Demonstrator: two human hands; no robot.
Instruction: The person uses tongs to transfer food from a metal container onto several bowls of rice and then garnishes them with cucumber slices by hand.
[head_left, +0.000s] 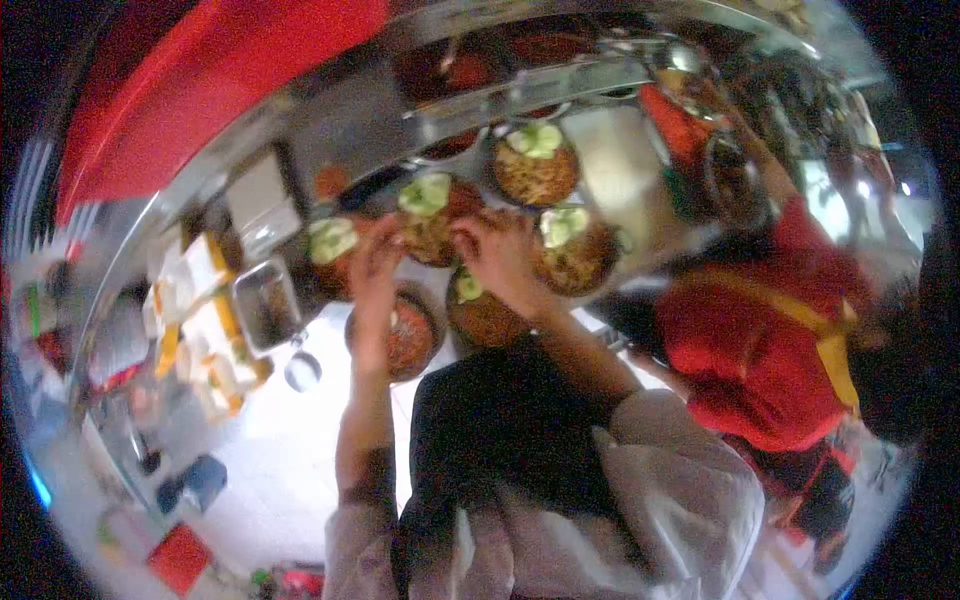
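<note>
Several bowls of food topped with pale green slices, which look like cucumber, stand close together on the counter. Both my hands reach over the middle bowl, one at each side. My left hand has its fingers bent together by the bowl's left edge, next to the green slices of the left bowl. On the other side, the fingers of my right hand are pinched at the rim. Blur hides whatever either hand may hold. Below my left hand is a bowl of reddish food; another bowl sits under my right wrist.
Further bowls stand at the back and right. A metal container and white-and-yellow packets lie to the left. At right, a person in a red shirt reaches toward the counter's back. A red panel hangs upper left.
</note>
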